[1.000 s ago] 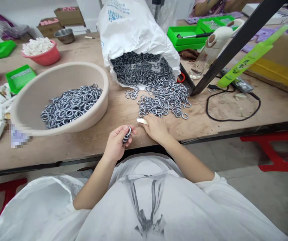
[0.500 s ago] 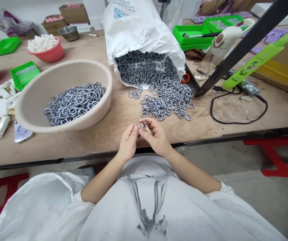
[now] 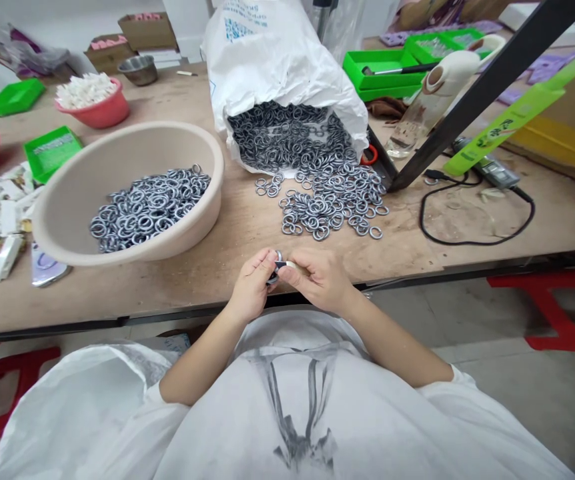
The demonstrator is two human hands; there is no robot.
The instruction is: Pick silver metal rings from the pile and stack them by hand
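Above the table's front edge, my left hand [image 3: 252, 285] pinches a grey ring [image 3: 279, 255] between thumb and fingers. Part of what looks like a second ring shows just below it. My right hand [image 3: 323, 279] is closed around a small knife [image 3: 291, 265] with a pale handle; its short dark blade touches or lies right by the rings at my left thumb. My fingers cover most of the handle. Beyond my hands, a pile of loose grey rings [image 3: 317, 210] spills from a white sack [image 3: 277, 67]. To the left, a beige basin [image 3: 62, 233] holds many more rings.
White pieces [image 3: 5, 217] lie at the far left, near a green tray [image 3: 35, 175] and a pink bowl [image 3: 102, 117]. A slanted dark metal bar [image 3: 472, 107] rises at right, by a clear bottle [image 3: 407, 137] and black cable [image 3: 422, 223]. Another person's arm shows at the back right.
My right hand has turned and moved slightly right and down, its fingers now curled over the knife handle. The dark blade shows more plainly at the rings. My left hand has shifted slightly.
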